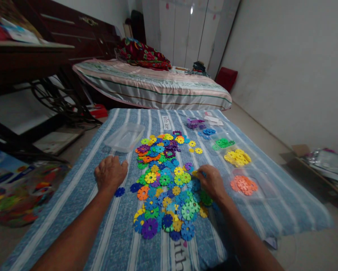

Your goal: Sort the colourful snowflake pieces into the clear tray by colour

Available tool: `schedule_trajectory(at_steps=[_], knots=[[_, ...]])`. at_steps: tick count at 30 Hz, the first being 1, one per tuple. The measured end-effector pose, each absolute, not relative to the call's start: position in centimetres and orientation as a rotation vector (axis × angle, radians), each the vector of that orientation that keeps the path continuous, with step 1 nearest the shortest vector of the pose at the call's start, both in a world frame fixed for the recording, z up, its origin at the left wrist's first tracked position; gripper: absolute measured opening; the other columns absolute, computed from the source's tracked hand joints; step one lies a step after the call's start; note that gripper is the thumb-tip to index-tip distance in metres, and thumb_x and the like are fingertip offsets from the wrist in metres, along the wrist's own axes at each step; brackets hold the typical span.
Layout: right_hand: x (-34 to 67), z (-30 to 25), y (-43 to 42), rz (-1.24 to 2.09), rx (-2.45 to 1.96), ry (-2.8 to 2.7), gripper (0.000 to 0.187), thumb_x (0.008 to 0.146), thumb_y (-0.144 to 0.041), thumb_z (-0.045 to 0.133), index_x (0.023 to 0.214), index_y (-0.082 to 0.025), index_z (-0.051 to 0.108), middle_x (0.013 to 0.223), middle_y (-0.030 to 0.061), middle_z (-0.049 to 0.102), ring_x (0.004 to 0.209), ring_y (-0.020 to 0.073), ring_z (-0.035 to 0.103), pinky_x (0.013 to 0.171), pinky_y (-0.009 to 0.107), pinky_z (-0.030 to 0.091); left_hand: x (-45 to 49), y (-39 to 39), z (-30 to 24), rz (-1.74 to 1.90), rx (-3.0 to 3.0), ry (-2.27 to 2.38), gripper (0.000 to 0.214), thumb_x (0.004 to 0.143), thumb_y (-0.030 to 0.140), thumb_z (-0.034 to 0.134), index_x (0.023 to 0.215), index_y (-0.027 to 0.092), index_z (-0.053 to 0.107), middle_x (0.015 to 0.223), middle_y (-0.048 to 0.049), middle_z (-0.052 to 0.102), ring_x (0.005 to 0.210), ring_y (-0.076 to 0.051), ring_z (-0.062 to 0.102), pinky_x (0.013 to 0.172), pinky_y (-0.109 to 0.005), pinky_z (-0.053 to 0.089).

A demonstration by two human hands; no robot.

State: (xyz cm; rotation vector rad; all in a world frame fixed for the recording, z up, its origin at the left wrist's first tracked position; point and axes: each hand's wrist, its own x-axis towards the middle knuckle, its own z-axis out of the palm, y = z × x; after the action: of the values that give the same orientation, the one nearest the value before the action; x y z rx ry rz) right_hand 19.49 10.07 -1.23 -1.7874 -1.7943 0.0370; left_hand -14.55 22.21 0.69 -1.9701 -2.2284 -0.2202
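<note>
A spread of plastic snowflake discs in many colours covers the middle of the striped cloth, many overlapping. At the right side of this spread, my right hand pinches a yellow snowflake disc between thumb and fingers. My left hand rests on the cloth left of the discs, thumb apart, with nothing visible in it. Just below it lies a dark blue disc. Right of my right hand, orange discs sit in a clear tray, and yellow discs fill another behind it.
Farther back on the right are green discs, blue discs and purple discs in clear containers. A clear plastic box stands at the back left. The blue striped cloth covers the table; a bed stands beyond.
</note>
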Motion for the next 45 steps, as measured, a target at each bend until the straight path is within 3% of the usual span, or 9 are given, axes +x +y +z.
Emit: schedule_trajectory(at_steps=[11, 23, 31, 35, 45], knots=[[28.6, 4.4, 10.0, -0.712, -1.950, -1.352, 0.020, 0.087, -0.027, 0.053, 0.077, -0.020, 0.068, 0.074, 0.0096, 0.066, 0.073, 0.0247, 0.056, 0.074, 0.037, 0.038, -14.5, 22.1, 0.6, -0.233, -1.966, -2.232, 0.046, 0.095, 0.038, 0.039, 0.121, 0.008, 0.062, 0.127, -0.0212, 0.063, 0.123, -0.037, 0.054, 0.099, -0.049, 0.044], [18.2, -0.8, 11.6, 0.078, -1.688, -1.946, 0.020, 0.092, -0.021, 0.054, 0.091, -0.022, 0.074, 0.098, 0.0077, 0.073, 0.095, 0.0221, 0.063, 0.085, 0.031, 0.046, -14.3, 21.8, 0.8, -0.228, -1.958, -2.233, 0.047, 0.096, 0.038, 0.036, 0.123, 0.009, 0.061, 0.132, -0.0214, 0.061, 0.124, -0.036, 0.053, 0.100, -0.048, 0.043], [16.0, -0.1, 13.8, 0.157, -1.717, -2.114, 0.019, 0.092, -0.024, 0.058, 0.102, -0.022, 0.074, 0.110, 0.0085, 0.070, 0.109, 0.0235, 0.059, 0.093, 0.033, 0.044, -14.3, 21.7, 0.7, -0.320, -1.997, -2.236, 0.047, 0.094, 0.035, 0.037, 0.120, 0.006, 0.064, 0.124, -0.0255, 0.064, 0.125, -0.040, 0.053, 0.099, -0.052, 0.042], [14.9, 0.1, 14.3, 0.144, -1.845, -2.187, 0.015, 0.090, -0.029, 0.063, 0.097, -0.020, 0.073, 0.114, 0.0113, 0.067, 0.114, 0.0264, 0.055, 0.095, 0.037, 0.044, -14.3, 21.8, 0.5, -0.328, -1.988, -2.239, 0.046, 0.093, 0.035, 0.038, 0.119, 0.008, 0.064, 0.123, -0.0240, 0.064, 0.124, -0.040, 0.054, 0.099, -0.052, 0.042], [14.3, -0.3, 14.1, 0.203, -1.872, -2.096, 0.013, 0.087, -0.027, 0.065, 0.095, -0.018, 0.071, 0.109, 0.0113, 0.069, 0.107, 0.0263, 0.060, 0.090, 0.036, 0.044, -14.5, 21.8, 0.3, -0.330, -1.987, -2.253, 0.048, 0.092, 0.036, 0.038, 0.123, 0.009, 0.062, 0.130, -0.0237, 0.061, 0.127, -0.039, 0.052, 0.102, -0.051, 0.041]])
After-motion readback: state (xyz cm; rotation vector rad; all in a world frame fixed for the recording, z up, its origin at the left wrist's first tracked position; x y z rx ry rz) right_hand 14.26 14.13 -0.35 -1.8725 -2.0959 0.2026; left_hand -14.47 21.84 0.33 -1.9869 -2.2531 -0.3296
